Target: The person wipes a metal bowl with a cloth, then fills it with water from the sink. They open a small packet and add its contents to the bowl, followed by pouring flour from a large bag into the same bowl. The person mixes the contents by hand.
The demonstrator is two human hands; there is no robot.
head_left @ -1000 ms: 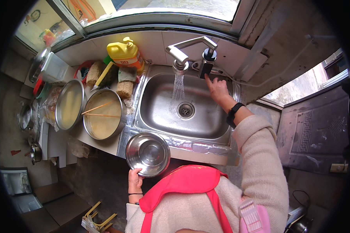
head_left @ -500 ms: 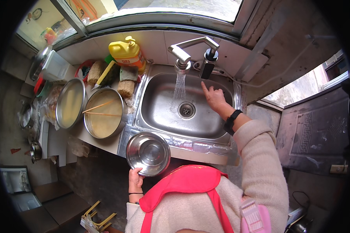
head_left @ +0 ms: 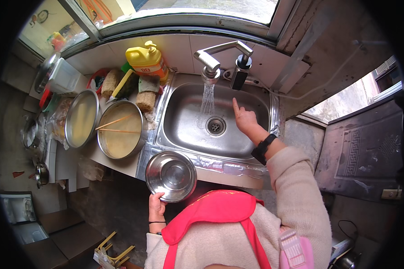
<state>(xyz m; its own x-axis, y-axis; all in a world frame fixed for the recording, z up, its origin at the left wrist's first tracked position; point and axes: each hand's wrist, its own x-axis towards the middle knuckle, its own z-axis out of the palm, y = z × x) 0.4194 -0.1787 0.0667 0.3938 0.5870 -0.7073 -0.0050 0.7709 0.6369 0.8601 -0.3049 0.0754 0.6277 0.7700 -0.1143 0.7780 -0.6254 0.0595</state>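
— What has been changed over the last second?
— The right hand (head_left: 246,118) has been drawn back from the black-faced base (head_left: 238,80) of the tap (head_left: 210,72). It is now held empty over the sink (head_left: 184,125), index finger extended, the others curled.
— Has the water (head_left: 207,98) been stopped?
— No, it is still being poured into the sink.
— Where is the stainless-steel bowl (head_left: 171,176) kept?
— Its rim is gripped by the left hand (head_left: 156,208), by the front edge of the worktop (head_left: 238,180); whether the edge is touched cannot be told.
— What is meant for the work?
— The flow seems no longer to need tending; the bowl has not yet been placed beneath it.
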